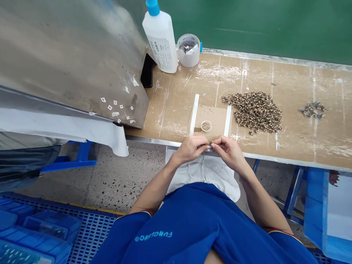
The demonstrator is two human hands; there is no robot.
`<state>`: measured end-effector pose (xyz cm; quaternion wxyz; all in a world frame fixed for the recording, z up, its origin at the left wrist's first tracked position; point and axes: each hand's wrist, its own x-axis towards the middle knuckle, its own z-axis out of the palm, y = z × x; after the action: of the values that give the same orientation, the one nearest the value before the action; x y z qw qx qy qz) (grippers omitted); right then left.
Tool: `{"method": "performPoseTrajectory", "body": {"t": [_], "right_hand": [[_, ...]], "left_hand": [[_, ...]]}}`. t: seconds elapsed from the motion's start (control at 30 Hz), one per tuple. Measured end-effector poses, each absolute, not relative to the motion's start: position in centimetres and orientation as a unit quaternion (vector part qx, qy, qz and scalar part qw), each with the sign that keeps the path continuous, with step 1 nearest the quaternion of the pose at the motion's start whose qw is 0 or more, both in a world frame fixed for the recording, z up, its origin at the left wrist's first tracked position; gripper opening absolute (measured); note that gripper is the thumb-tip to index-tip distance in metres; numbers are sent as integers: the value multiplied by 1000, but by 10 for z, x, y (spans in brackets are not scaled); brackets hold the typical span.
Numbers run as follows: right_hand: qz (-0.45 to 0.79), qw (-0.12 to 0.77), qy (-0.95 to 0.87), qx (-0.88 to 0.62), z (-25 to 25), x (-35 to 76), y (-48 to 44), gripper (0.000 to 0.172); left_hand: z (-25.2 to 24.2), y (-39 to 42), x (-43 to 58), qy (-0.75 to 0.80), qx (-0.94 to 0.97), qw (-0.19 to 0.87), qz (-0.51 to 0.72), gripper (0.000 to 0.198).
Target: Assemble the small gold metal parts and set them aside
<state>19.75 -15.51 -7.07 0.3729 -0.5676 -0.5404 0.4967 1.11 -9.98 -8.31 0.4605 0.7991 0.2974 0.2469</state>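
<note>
At the front edge of the cardboard-covered table, my left hand [194,147] and my right hand [227,150] meet, each with its fingers pinched. Between the fingertips sits a small brownish-gold piece [210,143], mostly hidden, resembling those in the pile. Just beyond my hands a small round cup [206,126] holds thin, light-coloured bits. It rests on a cardboard patch [214,114] between two white strips. To the right lies a heap of small gold-and-dark parts [257,112]. Farther right is a loose cluster of small blue-grey parts [313,109].
A white bottle with a blue cap [163,42] stands at the back left beside a tape roll [188,50] with scraps inside. A dark phone-like object [147,71] leans near a metal housing [75,54]. Blue bins [315,208] stand below right; more trays [46,229] are lower left.
</note>
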Motion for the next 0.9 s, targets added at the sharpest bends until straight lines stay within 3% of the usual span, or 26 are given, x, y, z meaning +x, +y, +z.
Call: {"method": "performPoseTrajectory", "body": {"t": [0.33,0.63,0.9], "right_hand": [[493,308,-597,-553,-63,207,-148,32],[568,427,-442,-547,-81,198,-153,46],[590,409,-435,-543,-81,206,-156,47]], "left_hand": [[-87,-100,10,286,808,457,236,26],[-80,-101,10,312,770,481,281,26],[-84,-103,12,319,783,448,289,24]]}}
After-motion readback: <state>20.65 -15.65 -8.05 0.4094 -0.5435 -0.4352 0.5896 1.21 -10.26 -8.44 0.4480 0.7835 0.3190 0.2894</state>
